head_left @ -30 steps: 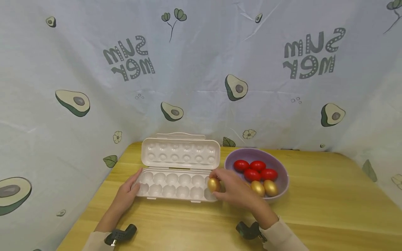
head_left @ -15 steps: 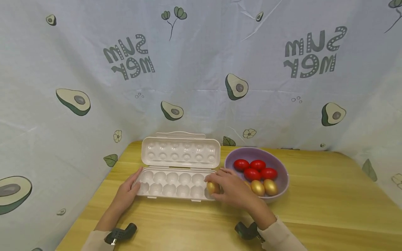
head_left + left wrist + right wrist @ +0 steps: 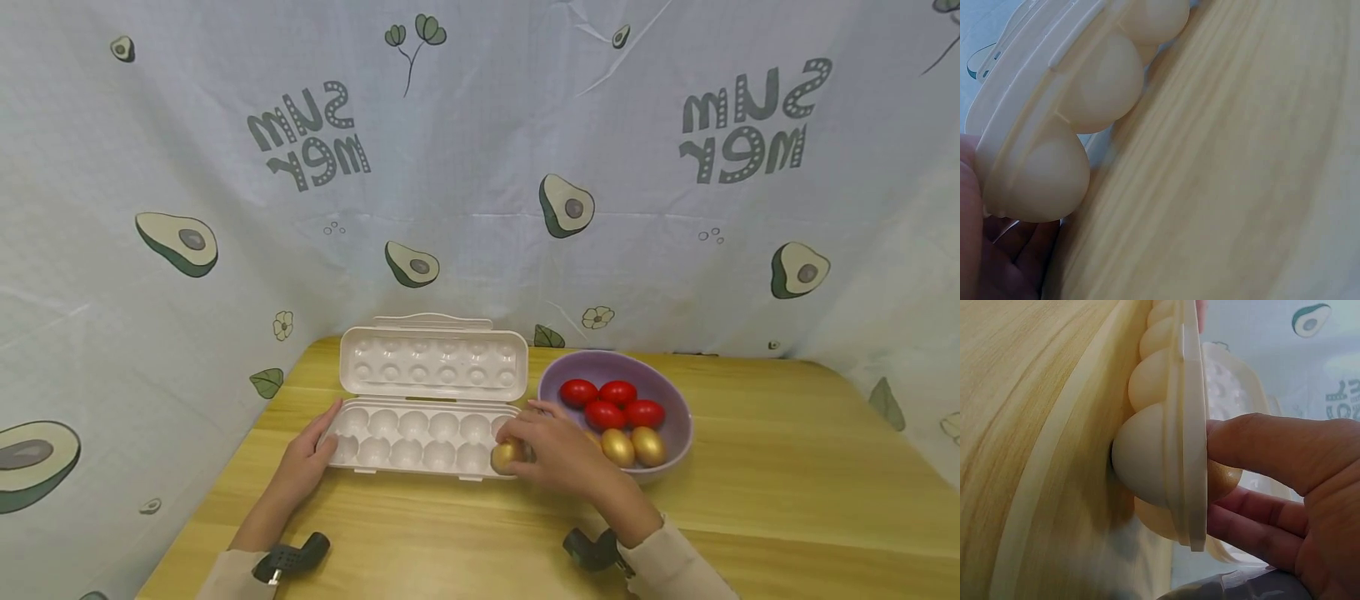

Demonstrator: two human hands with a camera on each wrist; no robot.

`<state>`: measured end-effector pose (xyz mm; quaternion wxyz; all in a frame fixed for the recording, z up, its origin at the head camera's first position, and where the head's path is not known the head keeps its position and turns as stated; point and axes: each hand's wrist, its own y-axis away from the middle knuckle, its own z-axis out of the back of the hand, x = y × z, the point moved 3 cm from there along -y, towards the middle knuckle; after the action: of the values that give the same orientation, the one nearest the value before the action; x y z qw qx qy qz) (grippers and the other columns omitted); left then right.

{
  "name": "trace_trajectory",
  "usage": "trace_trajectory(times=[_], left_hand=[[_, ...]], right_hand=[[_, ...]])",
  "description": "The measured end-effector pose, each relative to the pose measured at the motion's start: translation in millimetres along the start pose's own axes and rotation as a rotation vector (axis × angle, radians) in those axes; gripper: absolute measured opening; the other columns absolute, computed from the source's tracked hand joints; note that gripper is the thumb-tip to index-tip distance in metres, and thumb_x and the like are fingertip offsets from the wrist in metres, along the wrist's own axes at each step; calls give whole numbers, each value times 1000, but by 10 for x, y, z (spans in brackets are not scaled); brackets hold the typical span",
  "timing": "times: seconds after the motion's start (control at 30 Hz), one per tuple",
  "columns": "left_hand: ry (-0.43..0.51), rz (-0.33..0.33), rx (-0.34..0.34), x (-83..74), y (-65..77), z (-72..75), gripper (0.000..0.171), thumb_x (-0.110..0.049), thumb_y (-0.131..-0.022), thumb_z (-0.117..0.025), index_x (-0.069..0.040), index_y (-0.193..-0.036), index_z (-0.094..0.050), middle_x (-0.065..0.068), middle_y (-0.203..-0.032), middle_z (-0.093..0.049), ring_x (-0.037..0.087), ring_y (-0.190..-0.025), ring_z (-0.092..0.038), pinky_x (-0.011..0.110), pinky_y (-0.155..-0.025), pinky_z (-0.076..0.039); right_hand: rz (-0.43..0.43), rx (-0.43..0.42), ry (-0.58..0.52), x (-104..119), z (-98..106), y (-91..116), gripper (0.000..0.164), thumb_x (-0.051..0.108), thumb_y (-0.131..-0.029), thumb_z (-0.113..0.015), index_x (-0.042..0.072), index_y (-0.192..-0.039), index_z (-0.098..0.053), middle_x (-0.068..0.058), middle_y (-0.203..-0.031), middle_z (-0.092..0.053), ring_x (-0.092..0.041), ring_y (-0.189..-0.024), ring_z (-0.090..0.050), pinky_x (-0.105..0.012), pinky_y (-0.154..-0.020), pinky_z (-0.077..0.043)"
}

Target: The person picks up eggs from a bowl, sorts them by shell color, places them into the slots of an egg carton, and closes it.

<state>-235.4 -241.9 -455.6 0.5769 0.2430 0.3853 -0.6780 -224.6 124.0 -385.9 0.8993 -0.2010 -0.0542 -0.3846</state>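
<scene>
Head view: the left hand (image 3: 302, 460) grips the egg carton (image 3: 406, 455) at its nine-o'clock end while the right hand (image 3: 558, 450), fingers curled, pinches a golden egg (image 3: 506, 457) at the four-o'clock cup.

Left hand (image 3: 1007, 272) around the end of a pale round-cupped tray (image 3: 1102, 84), wood-grained tabletop (image 3: 1210, 156) alongside.

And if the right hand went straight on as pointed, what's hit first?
Likely the egg carton: the right hand holds a gold egg at its front right corner, next cup ahead. Exact depth unclear.
</scene>
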Motion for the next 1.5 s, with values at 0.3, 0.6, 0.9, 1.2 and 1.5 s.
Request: trace_trajectory(times=[0.3, 0.6, 0.9, 1.2, 1.5], left_hand=[[9, 6, 1, -16, -16, -9, 52, -6, -97, -46, -5, -148, -37, 21, -150, -36, 40, -138, -32, 53, -113, -25], [14, 18, 8, 1, 0, -3, 51, -6, -98, -45, -6, -149, -36, 21, -151, -35, 40, -139, -30, 54, -113, -24], [26, 14, 5, 16, 7, -12, 51, -6, -98, -44, -7, -148, -37, 18, -151, -36, 38, -139, -30, 52, -113, -24], [-7, 11, -4, 10, 37, 18, 52, -10, -98, -47, -9, -149, -37, 19, -150, -37, 39, -138, -33, 53, -112, -27], [-27, -24, -1, 19, 2, -8, 58, -12, -94, -54, -7, -149, -35, 20, -150, -36, 41, -137, -33, 55, -113, -26]], right_hand=[[19, -14, 7, 4, 15, -1, 23, 35, -80, -77, 22, -98, -69, 11, -96, -68, -7, -96, -63, -47, -113, -29], [28, -10, 6, 15, 7, 1, 26, 32, -79, -78, 19, -100, -71, 10, -98, -70, -8, -97, -65, -48, -111, -30], [20, -9, 2, 9, 2, 3, 26, 32, -79, -78, 18, -100, -72, 10, -98, -71, -8, -98, -65, -47, -112, -30], [33, -14, -10, 28, -15, 7, 26, 33, -79, -78, 18, -99, -72, 11, -96, -71, -7, -95, -65, -50, -112, -30], [2, 10, -4, -27, -11, -8, 30, 36, -80, -76, 19, -103, -72, 11, -101, -71, -7, -99, -65, -46, -114, -27]])
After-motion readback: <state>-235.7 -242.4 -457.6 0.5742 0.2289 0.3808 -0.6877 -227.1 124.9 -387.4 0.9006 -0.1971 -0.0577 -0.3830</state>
